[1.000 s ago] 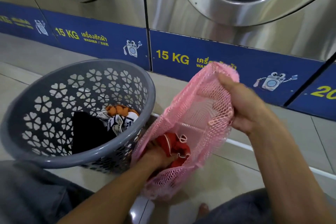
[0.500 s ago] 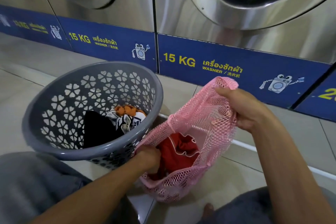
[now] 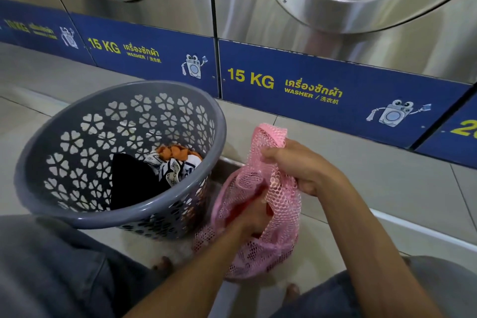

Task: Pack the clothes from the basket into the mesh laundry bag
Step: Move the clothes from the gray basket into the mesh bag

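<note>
A pink mesh laundry bag (image 3: 281,204) stands on the floor just right of a grey plastic basket (image 3: 77,217). My right hand (image 3: 302,165) grips the bag's upper rim and holds it up. My left hand (image 3: 251,219) reaches down into the bag's mouth, its fingers buried in a red garment (image 3: 232,214) inside; the fingers themselves are hidden by mesh and cloth. In the basket lie a black garment (image 3: 134,183), a white piece with dark print (image 3: 173,170) and an orange piece (image 3: 178,152).
Steel washing machines with a blue "15 KG" base panel (image 3: 284,85) stand right behind the basket and bag. My knees in grey trousers (image 3: 51,266) frame the bottom corners. Pale floor tiles (image 3: 387,175) stretch to the right.
My right hand has lowered and bunched the bag's rim, so the mouth has narrowed. My left hand has pushed deeper into the bag with the red garment, which is now mostly covered.
</note>
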`<action>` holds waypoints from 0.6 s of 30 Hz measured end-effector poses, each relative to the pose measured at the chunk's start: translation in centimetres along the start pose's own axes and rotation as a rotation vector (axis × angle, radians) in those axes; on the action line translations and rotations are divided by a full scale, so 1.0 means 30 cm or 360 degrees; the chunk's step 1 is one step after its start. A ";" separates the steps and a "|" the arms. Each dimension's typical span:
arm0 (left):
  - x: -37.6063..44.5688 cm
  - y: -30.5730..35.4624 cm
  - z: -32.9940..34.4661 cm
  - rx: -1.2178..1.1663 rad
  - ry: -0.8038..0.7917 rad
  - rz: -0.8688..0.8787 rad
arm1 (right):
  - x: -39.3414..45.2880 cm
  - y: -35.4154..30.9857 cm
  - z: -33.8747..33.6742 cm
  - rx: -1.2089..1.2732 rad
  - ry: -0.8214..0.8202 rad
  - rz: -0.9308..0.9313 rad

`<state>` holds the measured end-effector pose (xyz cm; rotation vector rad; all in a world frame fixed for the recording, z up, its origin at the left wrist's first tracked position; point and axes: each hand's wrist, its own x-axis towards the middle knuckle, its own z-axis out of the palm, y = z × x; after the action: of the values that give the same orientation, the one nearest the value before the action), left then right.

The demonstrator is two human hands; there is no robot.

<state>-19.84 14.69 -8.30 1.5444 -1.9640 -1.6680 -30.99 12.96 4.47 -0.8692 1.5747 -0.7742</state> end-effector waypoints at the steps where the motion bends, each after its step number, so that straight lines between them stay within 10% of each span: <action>1: 0.008 -0.037 0.012 0.0341 0.0123 0.0067 | 0.003 0.004 -0.007 0.0039 0.0014 0.0012; 9: -0.028 0.144 -0.209 0.0992 -0.0257 0.0239 | 0.000 -0.010 -0.023 0.0004 0.0091 0.0028; 18: -0.222 0.305 -0.592 0.0571 0.0270 0.0422 | -0.087 -0.043 -0.081 -0.0663 0.0193 -0.0062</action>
<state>-10.50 6.80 8.84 1.3912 -2.3418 -1.0927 -32.96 14.61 7.26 -1.1723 1.8681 -0.5392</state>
